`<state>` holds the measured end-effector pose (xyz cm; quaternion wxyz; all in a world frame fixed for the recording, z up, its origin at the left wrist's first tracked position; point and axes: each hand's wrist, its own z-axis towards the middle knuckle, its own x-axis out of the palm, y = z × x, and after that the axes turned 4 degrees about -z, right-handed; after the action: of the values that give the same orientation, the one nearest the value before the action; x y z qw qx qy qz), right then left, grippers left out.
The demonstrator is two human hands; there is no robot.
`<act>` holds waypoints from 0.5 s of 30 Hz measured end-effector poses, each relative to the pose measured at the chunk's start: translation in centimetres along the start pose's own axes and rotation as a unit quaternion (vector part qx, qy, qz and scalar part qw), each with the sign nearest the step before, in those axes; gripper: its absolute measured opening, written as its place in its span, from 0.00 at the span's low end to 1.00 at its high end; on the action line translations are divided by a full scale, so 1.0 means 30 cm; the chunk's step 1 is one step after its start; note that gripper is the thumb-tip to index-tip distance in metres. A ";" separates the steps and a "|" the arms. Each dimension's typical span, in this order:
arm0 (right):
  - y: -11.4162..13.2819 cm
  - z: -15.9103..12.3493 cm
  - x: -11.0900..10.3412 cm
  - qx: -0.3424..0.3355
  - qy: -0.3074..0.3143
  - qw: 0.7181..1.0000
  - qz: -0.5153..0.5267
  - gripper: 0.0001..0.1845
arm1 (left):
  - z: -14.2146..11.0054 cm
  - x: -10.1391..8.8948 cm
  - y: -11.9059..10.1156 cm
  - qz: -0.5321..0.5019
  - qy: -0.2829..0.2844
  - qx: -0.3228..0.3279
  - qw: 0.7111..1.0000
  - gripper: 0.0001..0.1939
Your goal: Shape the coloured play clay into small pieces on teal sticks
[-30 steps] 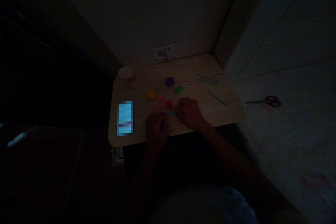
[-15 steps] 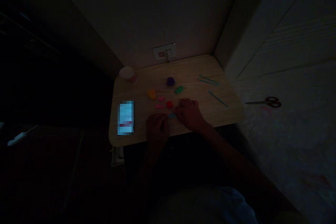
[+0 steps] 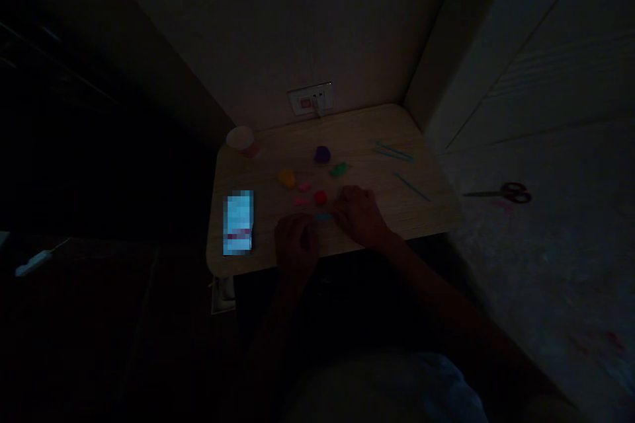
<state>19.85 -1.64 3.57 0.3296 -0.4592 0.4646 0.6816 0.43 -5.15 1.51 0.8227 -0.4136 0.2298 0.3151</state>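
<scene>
In dim light, a short light-blue strip [image 3: 322,217] lies between my two hands at the front of the wooden table. My left hand [image 3: 296,241] has its fingers curled in a pinch at the strip's left end. At the other end, my right hand [image 3: 360,215] is closed with its fingertips on the strip, low over the tabletop. A red lump of modelling clay [image 3: 321,197] is just beyond my fingers. Around it are two pink clay pieces [image 3: 301,201], an orange lump [image 3: 286,178], a green one [image 3: 339,169] and a purple one [image 3: 322,154].
Thin blue sticks [image 3: 411,186] lie on the table's right side. A lit phone [image 3: 239,223] rests at the left, with a paper cup [image 3: 242,140] behind it. A wall socket [image 3: 311,100] holds a plug. Scissors [image 3: 501,193] lie on the pale surface to the right.
Both hands have stayed almost in place around the blue strip, with only a slight shift of the left fingers. The clay lumps and sticks are where they were.
</scene>
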 end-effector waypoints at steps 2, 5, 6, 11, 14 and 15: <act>-0.002 0.006 0.001 0.015 -0.004 1.000 0.001 0.21 | 0.000 0.003 0.001 0.010 -0.007 -0.004 1.000 0.09; -0.003 0.013 0.005 0.019 0.000 1.000 -0.009 0.21 | 0.002 0.007 0.000 0.014 0.003 0.001 1.000 0.09; -0.003 0.015 0.007 0.017 0.001 1.000 -0.013 0.21 | 0.003 0.008 0.000 0.012 0.008 0.003 1.000 0.09; -0.001 0.017 0.011 0.010 0.001 0.999 -0.032 0.20 | 0.007 0.006 -0.003 0.008 0.021 -0.005 1.000 0.08; -0.001 0.016 0.005 0.016 0.003 1.000 -0.026 0.20 | 0.008 0.004 -0.004 0.008 0.021 -0.004 1.000 0.08; -0.001 0.015 0.002 0.017 0.003 1.000 -0.019 0.21 | 0.008 0.004 -0.004 0.007 0.021 -0.001 1.000 0.08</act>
<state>19.70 -1.20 3.58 0.3485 -0.4642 0.4684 0.6661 0.61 -4.98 1.63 0.8149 -0.4200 0.2496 0.3120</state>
